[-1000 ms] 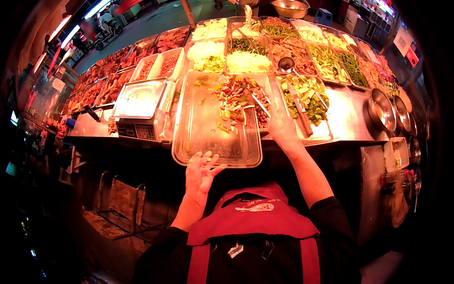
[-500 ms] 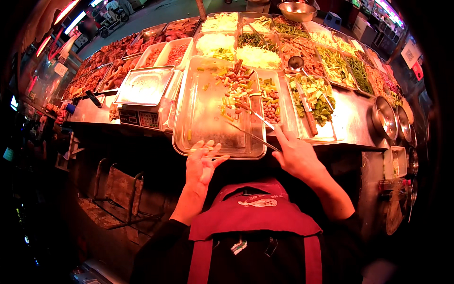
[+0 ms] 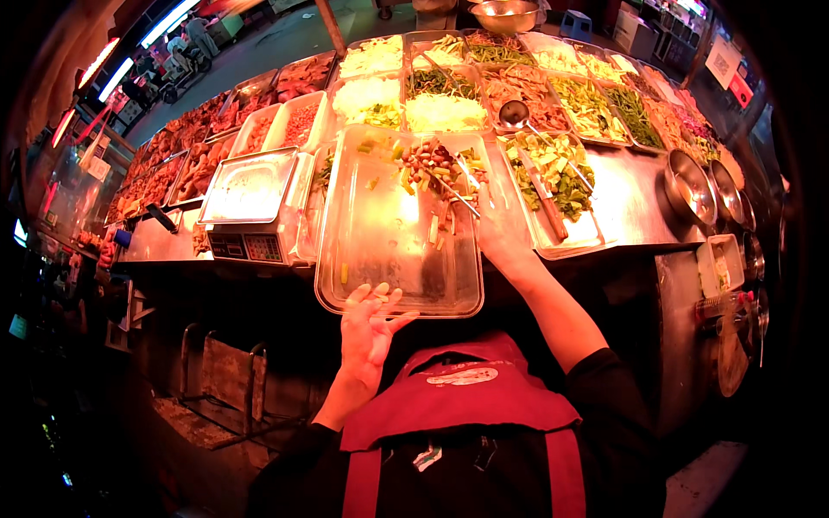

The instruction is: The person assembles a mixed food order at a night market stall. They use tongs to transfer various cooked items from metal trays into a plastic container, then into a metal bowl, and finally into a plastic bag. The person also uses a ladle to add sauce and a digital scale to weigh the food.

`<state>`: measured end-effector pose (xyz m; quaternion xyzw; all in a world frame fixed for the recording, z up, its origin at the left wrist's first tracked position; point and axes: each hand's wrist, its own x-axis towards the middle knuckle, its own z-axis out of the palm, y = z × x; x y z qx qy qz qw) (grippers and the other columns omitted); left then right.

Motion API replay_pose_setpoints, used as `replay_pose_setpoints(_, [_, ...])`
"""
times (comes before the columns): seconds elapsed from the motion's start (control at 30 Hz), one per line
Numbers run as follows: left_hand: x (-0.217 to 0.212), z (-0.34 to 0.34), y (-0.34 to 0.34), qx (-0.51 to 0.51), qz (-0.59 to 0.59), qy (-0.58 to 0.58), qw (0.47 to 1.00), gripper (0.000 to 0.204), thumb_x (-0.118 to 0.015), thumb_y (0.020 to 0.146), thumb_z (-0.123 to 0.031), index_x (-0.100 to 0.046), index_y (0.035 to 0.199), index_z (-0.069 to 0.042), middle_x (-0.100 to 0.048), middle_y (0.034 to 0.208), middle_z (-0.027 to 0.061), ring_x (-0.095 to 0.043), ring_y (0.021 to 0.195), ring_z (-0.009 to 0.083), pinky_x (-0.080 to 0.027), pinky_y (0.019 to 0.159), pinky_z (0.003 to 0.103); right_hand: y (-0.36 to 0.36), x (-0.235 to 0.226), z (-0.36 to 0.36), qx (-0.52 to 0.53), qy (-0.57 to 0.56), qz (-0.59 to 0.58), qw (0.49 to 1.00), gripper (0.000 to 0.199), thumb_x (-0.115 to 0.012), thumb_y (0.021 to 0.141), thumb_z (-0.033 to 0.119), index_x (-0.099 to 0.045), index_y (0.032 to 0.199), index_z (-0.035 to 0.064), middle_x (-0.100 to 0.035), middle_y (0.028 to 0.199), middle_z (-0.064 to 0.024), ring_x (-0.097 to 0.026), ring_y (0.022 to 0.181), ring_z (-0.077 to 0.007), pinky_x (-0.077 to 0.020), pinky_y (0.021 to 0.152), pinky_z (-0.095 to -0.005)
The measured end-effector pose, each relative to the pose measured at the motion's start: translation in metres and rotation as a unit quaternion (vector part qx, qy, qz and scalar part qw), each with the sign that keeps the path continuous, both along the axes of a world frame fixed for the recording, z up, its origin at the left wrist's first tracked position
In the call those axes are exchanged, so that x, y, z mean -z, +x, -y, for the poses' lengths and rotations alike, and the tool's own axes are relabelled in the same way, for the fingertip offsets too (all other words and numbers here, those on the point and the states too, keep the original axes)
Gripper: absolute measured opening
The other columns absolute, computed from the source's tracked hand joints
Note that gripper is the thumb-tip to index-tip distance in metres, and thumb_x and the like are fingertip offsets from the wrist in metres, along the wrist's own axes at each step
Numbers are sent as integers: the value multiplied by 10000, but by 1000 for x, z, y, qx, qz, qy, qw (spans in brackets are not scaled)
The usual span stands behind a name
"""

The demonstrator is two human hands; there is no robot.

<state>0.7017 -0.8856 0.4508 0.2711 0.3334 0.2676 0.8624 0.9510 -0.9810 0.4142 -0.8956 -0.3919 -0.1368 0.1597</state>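
Note:
A big clear rectangular tray [image 3: 363, 233] sits in front of me, with reddish peanuts and chopped pale-green stalks [image 3: 430, 164] heaped toward its far right. At its near-left edge, my left hand [image 3: 367, 337] curls its fingers against the rim from below, thumb apart, and grips the tray. My right hand [image 3: 501, 242], beside the tray's right wall, holds thin metal tongs [image 3: 455, 198]; their tips are in the peanut mix. Some fingers of that hand are washed out by glare.
Left of the tray stands a scale [image 3: 246, 242] with a steel top. On the right, a knife [image 3: 544, 198] lies across a tray of chopped greens [image 3: 566, 164], near a ladle [image 3: 515, 115]. Steel bowls [image 3: 689, 190] stand at the right edge. Several food trays fill the far counter.
The clear tray and my left hand have come nearer to me. My right hand has moved farther away with the tongs, whose tips are now in the heap. The view has shifted slightly.

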Motion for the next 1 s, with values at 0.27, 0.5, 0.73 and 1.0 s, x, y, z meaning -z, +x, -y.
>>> replay_pose_setpoints(0.27, [7,-8,1,5,-30,-3,1000,331,-490,768,-50,-378,1079,-46,-462,1038,136,-509,1014,347,-512,726,515,0,-17,11,16,-20,-66,998,428,-452,811,128,-405,1230,54,-551,951,-242,-580,795,-397,-489,660,-455])
replay_pose_setpoints(0.5, [5,-15,-2,-12,-26,-4,1000,309,-496,774,-55,-381,1061,-53,-473,1004,124,-516,995,341,-511,724,520,27,-61,13,38,-63,-162,984,393,-568,791,207,-431,1129,61,-584,879,-232,-569,799,-395,-464,682,-467])
replay_pose_setpoints(0.73, [-3,-9,0,1,-21,-12,1000,420,-517,750,-32,-331,1127,-52,-427,1084,143,-480,1051,342,-502,734,536,-43,-80,-46,-136,-45,-119,983,292,-436,843,131,-450,1115,28,-573,825,-196,-604,741,-342,-492,626,-436])
replay_pose_setpoints(1.0, [-1,-4,-6,-1,-6,-19,1000,423,-485,763,-28,-321,1153,-42,-421,1109,147,-479,1060,335,-498,743,534,-37,-55,-35,-58,-95,-86,990,393,-443,822,110,-426,1212,56,-587,831,-175,-619,710,-320,-505,556,-408])
